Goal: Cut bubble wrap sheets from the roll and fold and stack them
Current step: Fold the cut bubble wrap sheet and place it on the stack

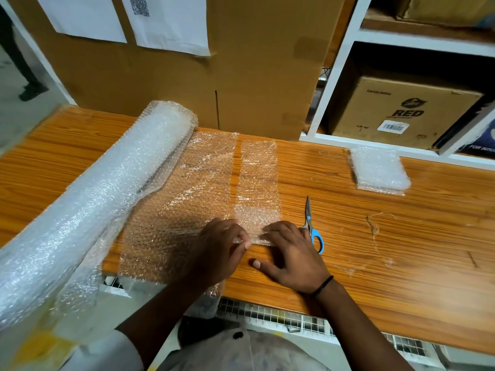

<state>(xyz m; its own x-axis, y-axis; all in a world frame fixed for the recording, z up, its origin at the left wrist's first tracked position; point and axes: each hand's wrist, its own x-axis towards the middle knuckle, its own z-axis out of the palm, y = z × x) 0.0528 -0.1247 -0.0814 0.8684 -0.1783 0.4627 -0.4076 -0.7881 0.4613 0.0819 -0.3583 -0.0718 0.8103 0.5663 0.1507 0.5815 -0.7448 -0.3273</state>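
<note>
A bubble wrap roll [112,183] lies slantwise across the left of the wooden worktop [375,250], its unrolled sheet [187,199] spread flat to the near edge. Just beside it lies a cut strip [258,180]. At the strip's near end the left hand [222,247] pinches its corner, while the right hand [290,254] presses it flat, thumb splayed. Blue-handled scissors [312,228] touch that hand. A stack of folded sheets [379,171] sits by the far edge.

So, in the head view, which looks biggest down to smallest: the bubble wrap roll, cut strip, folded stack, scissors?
1. bubble wrap roll, also nearest the camera
2. cut strip
3. folded stack
4. scissors, about stack-length but thin
</note>
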